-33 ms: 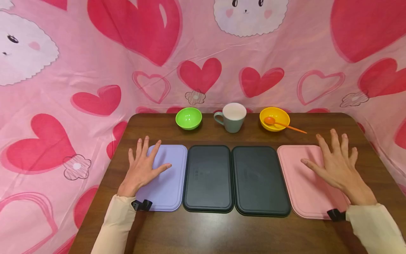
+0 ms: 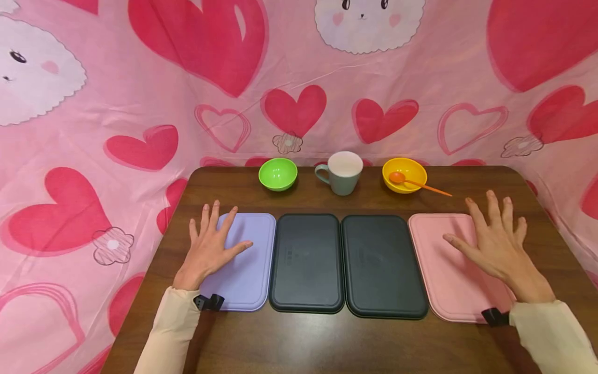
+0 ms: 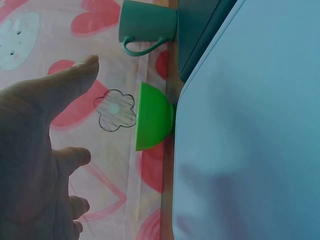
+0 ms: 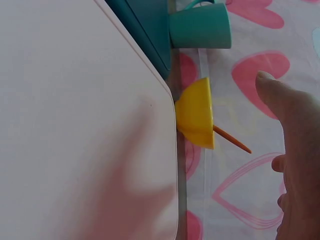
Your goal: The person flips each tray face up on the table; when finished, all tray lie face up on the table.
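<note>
My left hand (image 2: pixel 208 253) hovers with fingers spread over the left side of a lavender board (image 2: pixel 252 270). In the left wrist view its shadow falls on that board, and the hand holds nothing. Over the right part of a pink board (image 2: pixel 448 259), my right hand (image 2: pixel 497 246) is spread the same way, also holding nothing. At the back stand a green bowl (image 2: pixel 278 175), a grey-green mug (image 2: pixel 344 176) with its handle to the left, and a yellow bowl (image 2: pixel 397 188). An orange spoon (image 2: pixel 430 188) leans in the yellow bowl, its handle sticking out over the rim to the right.
Between the lavender and pink boards lie two dark boards, a left one (image 2: pixel 307 265) and a right one (image 2: pixel 385 267), side by side. All rest on a brown wooden table (image 2: pixel 299 343). A pink cloth (image 2: pixel 154 78) with hearts hangs behind and beside it.
</note>
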Motion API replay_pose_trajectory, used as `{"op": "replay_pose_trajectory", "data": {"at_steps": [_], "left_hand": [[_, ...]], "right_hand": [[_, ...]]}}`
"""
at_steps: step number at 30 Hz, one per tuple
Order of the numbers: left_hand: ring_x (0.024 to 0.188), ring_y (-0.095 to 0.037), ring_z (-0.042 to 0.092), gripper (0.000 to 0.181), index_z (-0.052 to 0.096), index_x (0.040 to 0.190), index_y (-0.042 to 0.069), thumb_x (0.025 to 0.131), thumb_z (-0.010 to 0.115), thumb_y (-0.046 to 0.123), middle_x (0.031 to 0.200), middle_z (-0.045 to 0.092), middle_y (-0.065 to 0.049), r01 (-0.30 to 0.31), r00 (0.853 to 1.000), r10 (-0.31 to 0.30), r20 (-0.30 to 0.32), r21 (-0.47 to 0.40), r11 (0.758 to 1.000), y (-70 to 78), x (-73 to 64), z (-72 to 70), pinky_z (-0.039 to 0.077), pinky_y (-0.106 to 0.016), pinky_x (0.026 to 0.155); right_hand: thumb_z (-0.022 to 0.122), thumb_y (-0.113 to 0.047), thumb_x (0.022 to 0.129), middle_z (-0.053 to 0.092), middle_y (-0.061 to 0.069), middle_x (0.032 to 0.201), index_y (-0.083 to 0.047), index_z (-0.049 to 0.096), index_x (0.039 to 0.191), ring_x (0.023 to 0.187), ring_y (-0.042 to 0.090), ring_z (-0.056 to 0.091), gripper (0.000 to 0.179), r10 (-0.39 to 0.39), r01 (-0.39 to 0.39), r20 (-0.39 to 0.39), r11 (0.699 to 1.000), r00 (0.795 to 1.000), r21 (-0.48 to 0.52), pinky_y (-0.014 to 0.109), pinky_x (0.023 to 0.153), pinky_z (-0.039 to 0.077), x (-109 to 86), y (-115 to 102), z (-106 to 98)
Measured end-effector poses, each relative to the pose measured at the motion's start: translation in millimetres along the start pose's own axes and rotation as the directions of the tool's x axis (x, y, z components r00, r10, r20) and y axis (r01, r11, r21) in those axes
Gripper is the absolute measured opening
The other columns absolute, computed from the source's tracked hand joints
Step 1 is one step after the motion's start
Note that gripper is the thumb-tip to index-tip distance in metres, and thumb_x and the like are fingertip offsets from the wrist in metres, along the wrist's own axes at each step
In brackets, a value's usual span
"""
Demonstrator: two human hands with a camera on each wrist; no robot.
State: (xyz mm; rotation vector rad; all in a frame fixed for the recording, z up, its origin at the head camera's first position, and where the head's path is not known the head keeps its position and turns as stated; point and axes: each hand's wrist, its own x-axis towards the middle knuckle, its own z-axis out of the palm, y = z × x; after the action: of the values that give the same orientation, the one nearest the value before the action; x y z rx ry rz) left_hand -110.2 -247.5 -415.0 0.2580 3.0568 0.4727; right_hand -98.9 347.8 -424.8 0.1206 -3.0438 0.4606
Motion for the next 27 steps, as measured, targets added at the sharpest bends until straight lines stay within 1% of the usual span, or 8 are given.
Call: {"op": "replay_pose_trajectory", "data": {"at_steps": [8,15,21,27], "left_hand": [[0.154,-0.050,-0.006,0.098,0.022,0.161,0.021,0.083,0.065,0.064,0.168,0.001,-0.024,0.008,1.000,-0.008,0.003,-0.019,1.000,-1.6,-3.2,0.5,-0.003,-0.077,0.113],[0.154,-0.050,-0.006,0.099,0.020,0.161,0.022,0.083,0.065,0.065,0.168,0.001,-0.024,0.025,0.999,-0.025,0.022,-0.026,0.999,-2.6,-5.4,-1.8,-0.002,-0.076,0.115],[0.153,-0.052,-0.005,0.101,0.020,0.161,0.021,0.083,0.067,0.063,0.168,0.002,-0.024,0.036,0.999,-0.034,0.027,-0.047,0.998,-4.9,-9.2,-3.9,-0.001,-0.076,0.115],[0.153,-0.052,-0.004,0.105,0.019,0.161,0.021,0.080,0.071,0.061,0.167,0.002,-0.026,0.041,0.999,-0.039,0.019,-0.070,0.997,-8.5,-17.5,-7.4,0.000,-0.075,0.115]], "right_hand": [[0.061,-0.059,0.089,-0.014,0.028,0.165,-0.008,0.012,0.160,0.149,0.058,-0.015,0.100,0.004,-0.004,0.004,1.000,1.000,-0.008,0.086,0.103,-0.005,0.6,-1,2],[0.061,-0.058,0.089,-0.014,0.027,0.166,-0.008,0.013,0.160,0.149,0.057,-0.015,0.099,-0.005,0.005,-0.003,1.000,1.000,0.005,0.084,0.105,-0.007,5.5,-7,1],[0.064,-0.054,0.089,-0.013,0.024,0.167,-0.007,0.015,0.159,0.151,0.054,-0.016,0.098,-0.046,0.046,-0.019,0.998,0.999,0.035,0.081,0.109,-0.011,13.5,-24,-4],[0.067,-0.051,0.087,-0.007,0.024,0.168,-0.007,0.017,0.159,0.153,0.049,-0.012,0.098,-0.111,0.114,-0.053,0.992,0.992,0.050,0.078,0.112,-0.008,24.9,-50,-10]]}}
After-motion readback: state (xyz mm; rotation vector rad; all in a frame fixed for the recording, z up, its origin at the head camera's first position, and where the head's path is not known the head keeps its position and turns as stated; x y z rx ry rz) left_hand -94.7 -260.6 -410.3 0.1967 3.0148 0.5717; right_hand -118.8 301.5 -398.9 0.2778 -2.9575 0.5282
